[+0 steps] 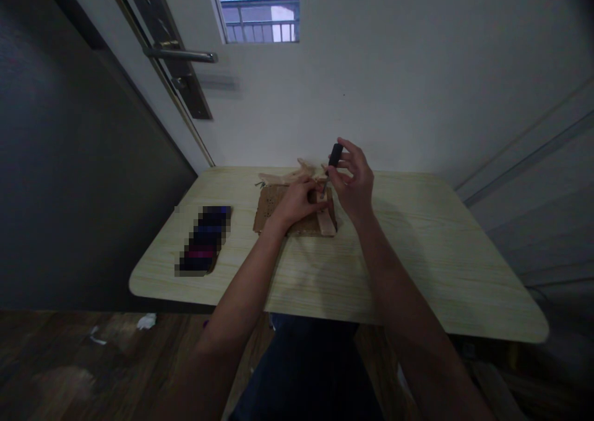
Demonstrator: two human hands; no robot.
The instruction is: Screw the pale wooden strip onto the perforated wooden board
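On the surface point(417, 247), far half, near the middle: board point(273, 207), brown, roughly rectangular, lying flat. Bears a cluster of small dark holes or marks at its left part. Carries a strip point(327, 221), pale, near its right end, running from the near edge toward the far one.

Over the board: left hand point(297, 203), laid palm down. Fingers partly spread, thumb and forefinger parted to either side of the strip around the tool's tip. Cannot tell whether pinching or only pressing.

Above the right end of the board: right hand point(356, 176), raised, with fingers closed about a screwdriver point(335, 155). Black handle, thin shaft. Stands tilted, handle up and leaning right, tip down at the strip between thumb and forefinger of the left hand. Too small to tell what lies under the tip.

Behind the board, close to the door point(394, 99): scraps point(290, 176), pale, irregular, loosely heaped; cannot tell of what material.

Left of the board, apart from it: phone point(205, 238), dark, set at a slant, screen blurred into blocks.

Beyond: on the white door, a lever handle point(185, 55) and a small window point(260, 12).
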